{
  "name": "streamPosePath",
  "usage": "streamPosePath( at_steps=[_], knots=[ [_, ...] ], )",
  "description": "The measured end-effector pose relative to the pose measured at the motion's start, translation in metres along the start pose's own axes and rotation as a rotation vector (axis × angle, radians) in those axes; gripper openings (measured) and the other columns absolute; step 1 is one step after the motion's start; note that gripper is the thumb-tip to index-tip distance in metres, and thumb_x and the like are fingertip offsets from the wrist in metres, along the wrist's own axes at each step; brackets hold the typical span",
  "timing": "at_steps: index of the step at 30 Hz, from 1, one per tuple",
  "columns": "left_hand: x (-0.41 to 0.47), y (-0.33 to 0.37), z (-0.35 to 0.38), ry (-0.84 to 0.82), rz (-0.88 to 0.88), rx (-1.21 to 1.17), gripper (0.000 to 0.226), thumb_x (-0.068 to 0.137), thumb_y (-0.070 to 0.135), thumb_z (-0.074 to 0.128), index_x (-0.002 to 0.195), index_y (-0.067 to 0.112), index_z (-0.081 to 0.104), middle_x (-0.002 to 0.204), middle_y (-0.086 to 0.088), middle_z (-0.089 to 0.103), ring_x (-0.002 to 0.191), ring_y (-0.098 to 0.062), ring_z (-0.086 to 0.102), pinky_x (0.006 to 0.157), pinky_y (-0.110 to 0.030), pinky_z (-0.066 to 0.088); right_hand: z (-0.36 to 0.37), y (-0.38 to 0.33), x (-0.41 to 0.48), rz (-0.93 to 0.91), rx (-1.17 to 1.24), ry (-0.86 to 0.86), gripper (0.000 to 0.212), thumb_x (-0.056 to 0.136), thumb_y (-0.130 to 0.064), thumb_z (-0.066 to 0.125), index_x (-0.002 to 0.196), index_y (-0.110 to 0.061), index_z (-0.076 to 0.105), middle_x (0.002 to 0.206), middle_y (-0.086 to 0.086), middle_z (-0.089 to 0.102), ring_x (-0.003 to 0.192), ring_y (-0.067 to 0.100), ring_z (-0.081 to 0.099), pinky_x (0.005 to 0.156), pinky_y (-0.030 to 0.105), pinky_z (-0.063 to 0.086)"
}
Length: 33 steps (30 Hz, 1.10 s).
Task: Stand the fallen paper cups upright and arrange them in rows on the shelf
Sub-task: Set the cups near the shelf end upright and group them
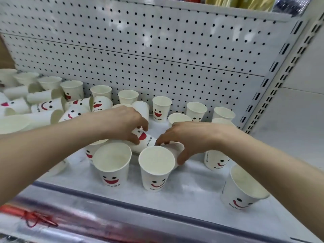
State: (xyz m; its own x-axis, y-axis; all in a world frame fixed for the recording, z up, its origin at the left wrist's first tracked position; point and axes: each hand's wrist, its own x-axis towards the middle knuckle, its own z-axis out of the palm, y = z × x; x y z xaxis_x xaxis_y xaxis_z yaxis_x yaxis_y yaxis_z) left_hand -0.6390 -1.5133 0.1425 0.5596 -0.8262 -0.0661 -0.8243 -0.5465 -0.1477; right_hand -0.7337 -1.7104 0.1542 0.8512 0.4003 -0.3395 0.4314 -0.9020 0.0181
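White paper cups with red smiley faces cover the white shelf. My left hand grips a fallen cup lying on its side at mid-shelf. Just right of it, my right hand curls round another fallen cup, mostly hidden behind an upright cup. A second upright cup stands at the front left, and one more at the front right. Several upright cups line the back. A heap of fallen cups lies at the left.
A white pegboard wall closes the back of the shelf, and a slotted upright post bounds it on the right. A clear plastic price rail runs along the front edge. Another shelf with goods sits overhead.
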Motion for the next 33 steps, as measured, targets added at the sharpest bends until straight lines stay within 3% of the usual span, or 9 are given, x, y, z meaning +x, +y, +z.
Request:
streamPosePath(
  at_steps=[4, 7, 11, 13, 16, 18, 23, 28, 33],
  knots=[
    [0.010, 0.000, 0.004, 0.034, 0.001, -0.008, 0.048, 0.079, 0.035, 0.073, 0.123, 0.035, 0.055, 0.118, 0.008, 0.059, 0.107, -0.015, 0.055, 0.087, -0.031, 0.045, 0.007, 0.003, -0.004, 0.047, -0.070, 0.075, 0.076, 0.074, -0.043, 0.077, 0.137, -0.046, 0.035, 0.116, -0.007, 0.061, 0.106, 0.017, 0.051, 0.084, 0.038, 0.048],
    [0.013, -0.002, 0.003, 0.078, -0.034, -0.061, 0.052, 0.077, 0.023, 0.075, 0.124, 0.034, 0.055, 0.120, 0.007, 0.058, 0.100, -0.014, 0.055, 0.079, -0.026, 0.040, 0.009, 0.007, -0.010, 0.084, -0.070, 0.106, 0.075, 0.074, -0.043, 0.076, 0.135, -0.050, 0.033, 0.097, -0.003, 0.060, 0.088, 0.018, 0.050, 0.072, 0.037, 0.046],
    [0.009, 0.000, -0.004, 0.198, -0.083, -0.192, 0.058, 0.076, 0.009, 0.073, 0.126, 0.032, 0.055, 0.116, 0.007, 0.057, 0.083, -0.006, 0.044, 0.070, -0.022, 0.032, 0.006, 0.010, -0.018, 0.092, -0.043, 0.166, 0.048, 0.076, -0.042, 0.075, 0.117, -0.042, 0.050, 0.092, -0.003, 0.062, 0.084, 0.017, 0.054, 0.070, 0.037, 0.049],
    [0.005, 0.001, -0.009, 0.273, -0.090, -0.262, 0.062, 0.076, 0.004, 0.072, 0.127, 0.033, 0.052, 0.114, 0.008, 0.054, 0.081, -0.007, 0.052, 0.071, -0.024, 0.037, 0.001, 0.012, -0.023, 0.090, -0.016, 0.215, 0.035, 0.076, -0.043, 0.075, 0.106, -0.040, 0.058, 0.087, -0.010, 0.061, 0.082, 0.013, 0.055, 0.069, 0.034, 0.049],
    [-0.002, 0.004, -0.019, 0.355, -0.091, -0.328, 0.063, 0.076, 0.000, 0.070, 0.126, 0.032, 0.049, 0.113, 0.013, 0.051, 0.080, -0.005, 0.061, 0.073, -0.025, 0.045, -0.010, 0.018, -0.032, 0.117, 0.048, 0.293, 0.016, 0.079, -0.041, 0.074, 0.092, -0.035, 0.068, 0.087, -0.016, 0.062, 0.078, 0.007, 0.057, 0.067, 0.020, 0.045],
    [-0.006, 0.006, -0.023, 0.361, -0.098, -0.332, 0.061, 0.077, 0.000, 0.070, 0.125, 0.032, 0.048, 0.108, 0.014, 0.055, 0.081, -0.004, 0.061, 0.077, -0.029, 0.050, -0.014, 0.022, -0.040, 0.142, 0.111, 0.332, 0.011, 0.080, -0.040, 0.074, 0.090, -0.035, 0.072, 0.092, -0.016, 0.065, 0.077, 0.002, 0.057, 0.063, 0.012, 0.041],
    [-0.016, 0.010, -0.018, 0.313, -0.092, -0.322, 0.053, 0.078, 0.005, 0.073, 0.120, 0.031, 0.054, 0.089, 0.015, 0.063, 0.081, -0.005, 0.060, 0.079, -0.028, 0.052, -0.004, 0.027, -0.045, 0.184, 0.173, 0.315, 0.011, 0.078, -0.047, 0.074, 0.089, -0.043, 0.073, 0.092, -0.013, 0.070, 0.075, 0.002, 0.058, 0.063, 0.022, 0.046],
    [-0.023, 0.015, -0.009, 0.287, -0.044, -0.238, 0.037, 0.080, 0.016, 0.074, 0.110, 0.032, 0.062, 0.086, 0.017, 0.066, 0.078, -0.001, 0.059, 0.062, -0.007, 0.037, 0.005, 0.029, -0.047, 0.207, 0.164, 0.240, 0.017, 0.077, -0.044, 0.077, 0.094, -0.040, 0.074, 0.088, -0.023, 0.066, 0.070, -0.019, 0.049, 0.059, 0.014, 0.033],
    [-0.027, 0.019, -0.007, 0.272, -0.009, -0.171, 0.020, 0.081, 0.024, 0.074, 0.099, 0.031, 0.071, 0.093, 0.015, 0.070, 0.082, -0.003, 0.061, 0.074, -0.023, 0.049, 0.004, 0.031, -0.050, 0.220, 0.114, 0.216, 0.018, 0.075, -0.044, 0.077, 0.093, -0.043, 0.073, 0.097, -0.017, 0.064, 0.075, -0.002, 0.050, 0.067, 0.023, 0.044]
  ],
)
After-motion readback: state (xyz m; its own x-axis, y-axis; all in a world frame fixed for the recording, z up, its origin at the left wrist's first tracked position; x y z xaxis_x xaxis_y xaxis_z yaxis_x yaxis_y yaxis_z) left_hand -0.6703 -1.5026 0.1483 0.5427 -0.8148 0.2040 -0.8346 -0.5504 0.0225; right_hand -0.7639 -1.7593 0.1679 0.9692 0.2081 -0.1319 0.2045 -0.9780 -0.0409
